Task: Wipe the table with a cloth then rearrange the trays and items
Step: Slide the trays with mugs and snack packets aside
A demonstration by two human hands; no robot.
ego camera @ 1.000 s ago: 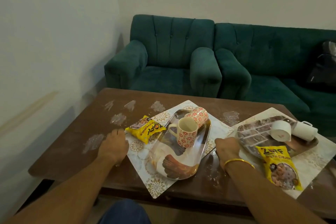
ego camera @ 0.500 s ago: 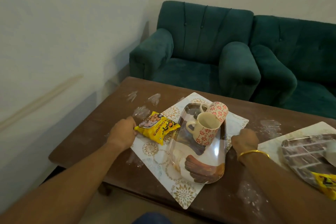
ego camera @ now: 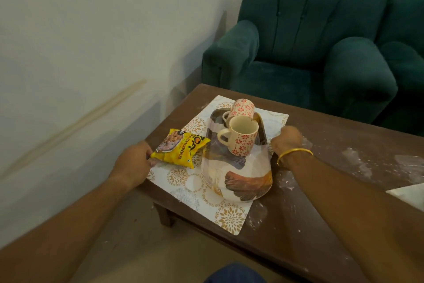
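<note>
At the left end of the brown wooden table (ego camera: 321, 191) lies a rectangular placemat (ego camera: 199, 193), thin and flat with rounded corners, pale and printed with gold and blue medallions. The person's left hand (ego camera: 135, 163) is closed on its left edge, right beside the corner of the yellow snack packet (ego camera: 181, 148), while the right hand (ego camera: 288, 138) is curled at the mat's right edge, just beside the tray (ego camera: 241, 181); its fingers are turned away, so I cannot tell for sure what they pinch. A gold bangle (ego camera: 294, 153) circles that wrist.

One glossy oblong tray with a feather pattern in brown, orange and cream sits on the mat, between the two hands. On its far half stand two ceramic mugs, cream with red flower print: the upright mug (ego camera: 238, 137) shows its open mouth and a handle to the left, and the tipped mug (ego camera: 241, 109) leans on the first one's far rim. The single packet, crinkled and shiny, rests partly on the mat and against the tray's left side.

White powdery smears (ego camera: 358, 163) dull the tabletop to the right. At the right edge shows the corner of a second mat (ego camera: 408, 193). Beyond the table stand two dark green velvet armchairs (ego camera: 298, 48), tufted and rounded.
</note>
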